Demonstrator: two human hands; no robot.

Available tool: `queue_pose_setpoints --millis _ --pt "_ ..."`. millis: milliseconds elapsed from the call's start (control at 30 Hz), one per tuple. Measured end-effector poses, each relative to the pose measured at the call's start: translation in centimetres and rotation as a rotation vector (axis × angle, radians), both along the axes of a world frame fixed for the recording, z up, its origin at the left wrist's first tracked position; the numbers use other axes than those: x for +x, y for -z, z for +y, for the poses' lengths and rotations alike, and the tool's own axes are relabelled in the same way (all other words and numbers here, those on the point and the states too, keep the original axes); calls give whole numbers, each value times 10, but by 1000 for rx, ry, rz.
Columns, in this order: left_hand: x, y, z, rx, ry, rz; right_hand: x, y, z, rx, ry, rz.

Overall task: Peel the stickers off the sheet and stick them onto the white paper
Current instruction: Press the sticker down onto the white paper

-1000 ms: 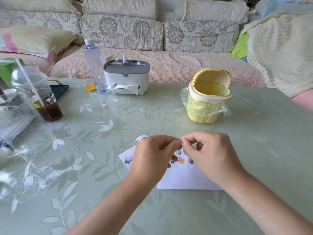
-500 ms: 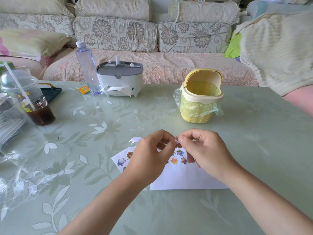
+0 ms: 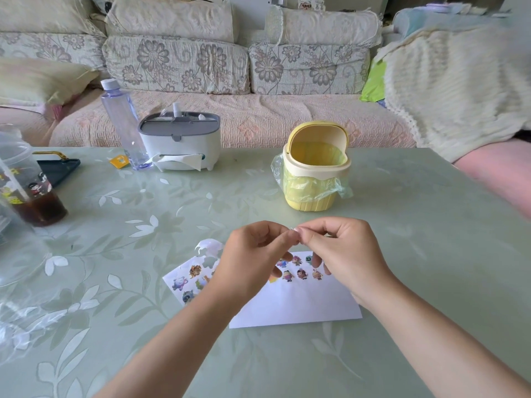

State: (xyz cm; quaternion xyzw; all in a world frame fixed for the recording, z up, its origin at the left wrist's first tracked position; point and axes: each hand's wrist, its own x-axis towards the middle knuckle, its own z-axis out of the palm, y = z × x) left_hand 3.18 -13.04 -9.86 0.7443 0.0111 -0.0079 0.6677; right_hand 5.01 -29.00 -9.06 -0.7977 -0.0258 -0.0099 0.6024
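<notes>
I've got left hand (image 3: 253,259) n right hand (image 3: 342,254) both curled, fingertips (image 3: 302,232) pinching what looks like a tiny sticker (image 3: 295,230) above the paper (image 3: 301,305), sheet (image 3: 184,278) lying just left of it, so imo peel slow w/o folding it, then press onto a bare spot.

Pale green leaf-patterned table (image 3: 402,254) carries a yellow bin (image 3: 311,193) and white paper (image 3: 298,305).

Left grip (image 3: 253,265), right grip (image 3: 344,254): bare hands, slim fingers, short trimmed nails, creased knuckles. Left forearm (image 3: 172,349), right forearm (image 3: 445,346): bare, uncovered right to frame edge.
</notes>
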Motion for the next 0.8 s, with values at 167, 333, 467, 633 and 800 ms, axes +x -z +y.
queue_pose_setpoints --millis 167,333,467,633,800 --pt "10 0 -4 32 41 -18 3 -1 -10 110 -18 78" --pt "22 4 4 200 -22 -39 19 -1 -15 112 86 15" --pt "28 5 14 246 -79 -49 44 -13 -12 -38 179 -134" --pt "31 6 21 218 -69 -9 107 -33 -6 -390 362 -333" --pt "31 5 25 157 -58 16 159 -41 -8 -639 346 -310"
